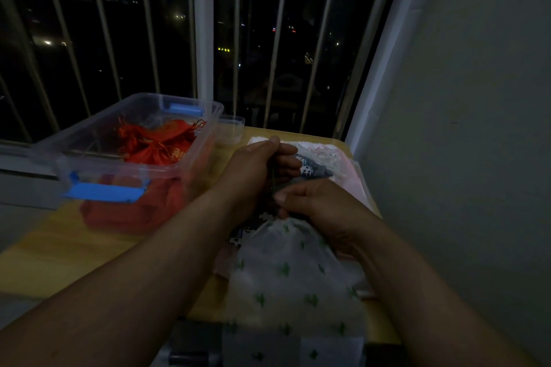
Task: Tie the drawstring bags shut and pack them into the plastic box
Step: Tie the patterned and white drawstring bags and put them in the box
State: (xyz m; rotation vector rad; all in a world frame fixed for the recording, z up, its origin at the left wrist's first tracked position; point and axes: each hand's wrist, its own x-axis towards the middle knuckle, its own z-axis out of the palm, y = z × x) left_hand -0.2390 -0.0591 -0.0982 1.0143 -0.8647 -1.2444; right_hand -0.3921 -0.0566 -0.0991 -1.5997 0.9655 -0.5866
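Note:
A grey drawstring bag with a white print lies between my hands above the table's right half. My left hand grips the bag's gathered mouth and its dark cord. My right hand pinches the same cord lower down, close to my left wrist. A white bag with green cactus print lies under my right forearm, toward me. The clear plastic box with blue latches stands at the left and holds several red drawstring bags.
A wooden table carries everything. Pale pink and white bags are piled at the right, against a grey wall. A small clear tub stands behind the box. A barred window rail runs along the table's far side.

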